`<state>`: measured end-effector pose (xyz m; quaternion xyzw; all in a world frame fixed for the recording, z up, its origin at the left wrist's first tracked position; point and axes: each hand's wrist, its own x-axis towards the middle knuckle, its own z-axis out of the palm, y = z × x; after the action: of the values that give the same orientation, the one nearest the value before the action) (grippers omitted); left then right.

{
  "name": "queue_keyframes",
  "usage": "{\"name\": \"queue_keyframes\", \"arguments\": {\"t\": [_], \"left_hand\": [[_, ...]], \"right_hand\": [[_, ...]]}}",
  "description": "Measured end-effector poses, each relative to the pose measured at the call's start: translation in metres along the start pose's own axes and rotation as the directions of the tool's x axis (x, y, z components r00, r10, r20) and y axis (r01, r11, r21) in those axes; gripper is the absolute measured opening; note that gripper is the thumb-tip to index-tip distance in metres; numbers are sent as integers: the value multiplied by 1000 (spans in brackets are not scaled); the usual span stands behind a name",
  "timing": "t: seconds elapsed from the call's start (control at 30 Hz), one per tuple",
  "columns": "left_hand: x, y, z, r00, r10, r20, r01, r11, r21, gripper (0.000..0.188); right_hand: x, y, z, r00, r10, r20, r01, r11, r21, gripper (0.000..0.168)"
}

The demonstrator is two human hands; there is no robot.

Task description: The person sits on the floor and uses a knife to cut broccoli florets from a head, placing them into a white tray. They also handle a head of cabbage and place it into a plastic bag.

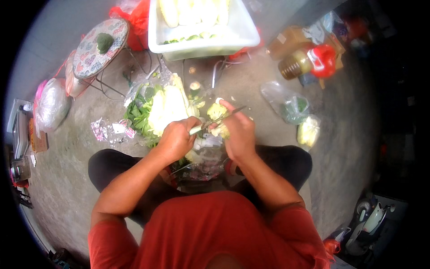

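Note:
My left hand point(178, 138) is closed around the pale handle of a knife point(231, 112), whose dark blade points up and to the right. The blade crosses over a piece of cauliflower point(216, 111), which my right hand point(240, 134) holds from the right side with its fingers bent around it. Just left of the cauliflower, a heap of pale cabbage point(168, 107) lies on the floor beside green leafy vegetables point(141, 112). Below my hands, between the legs, are clear printed plastic wrapping point(208, 164) and some vegetable pieces, partly hidden.
A white plastic tub point(205, 50) with pale and green vegetables stands ahead. At the left, a round stool point(85, 57) bears a broccoli head point(104, 42). Bagged vegetables point(294, 104), a wrapped cabbage point(308, 130), an oil bottle point(294, 65) and a cardboard box point(287, 40) are at the right.

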<state>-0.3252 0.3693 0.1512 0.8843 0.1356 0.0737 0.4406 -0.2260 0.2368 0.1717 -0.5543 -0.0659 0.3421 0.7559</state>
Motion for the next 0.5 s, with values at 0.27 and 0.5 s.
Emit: {"name": "queue_keyframes", "arguments": {"t": [0.27,0.5], "left_hand": [[2,-2,3,999,-32,21,31,998,49,22],[4,-3,2,997,-67,43,64,995,75,24]], "right_hand": [[0,7,1,999,1,-52,1,999,39,35],[1,1,3,995,80,-53,-79,997,15,39]]}}
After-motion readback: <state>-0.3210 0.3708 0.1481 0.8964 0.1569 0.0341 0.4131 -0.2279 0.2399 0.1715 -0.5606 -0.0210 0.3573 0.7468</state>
